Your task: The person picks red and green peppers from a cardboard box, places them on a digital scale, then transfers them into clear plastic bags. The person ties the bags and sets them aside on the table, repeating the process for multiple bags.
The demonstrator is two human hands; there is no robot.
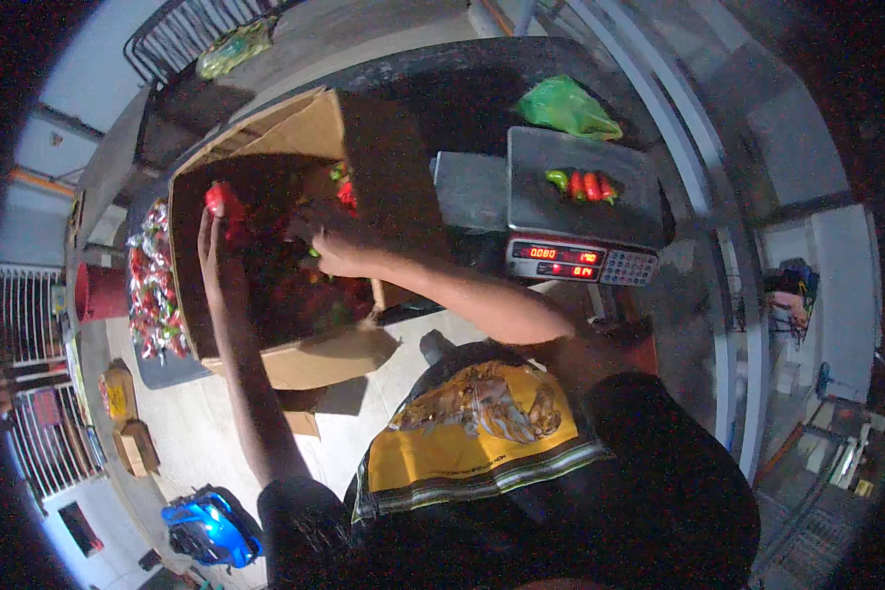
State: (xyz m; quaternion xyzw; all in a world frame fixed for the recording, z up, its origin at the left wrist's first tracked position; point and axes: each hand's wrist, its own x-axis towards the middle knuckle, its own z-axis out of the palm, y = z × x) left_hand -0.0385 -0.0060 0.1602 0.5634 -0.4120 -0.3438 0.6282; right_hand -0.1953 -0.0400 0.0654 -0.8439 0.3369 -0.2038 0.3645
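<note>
Inside the open cardboard box (265, 370), my left hand (209, 234) is by the left wall, its fingers closed on a red pepper (217, 200). My right hand (338, 253) reaches into the box from the right. Its fingertips are lost in dark shadow, with a bit of green just below them. More red and green peppers (344, 189) lie at the box's right side, and others fill its dim bottom. To the right, several red peppers with green ends (588, 186) lie in a row on the plate of a digital scale (551, 221) with a lit red display.
Behind the scale lies a green plastic bag (568, 108). Clear-wrapped red and green packs (155, 285) are heaped left of the box. A red bin (98, 292) stands farther left, and a blue shiny object (211, 529) sits low on the left. The box flaps stick outward.
</note>
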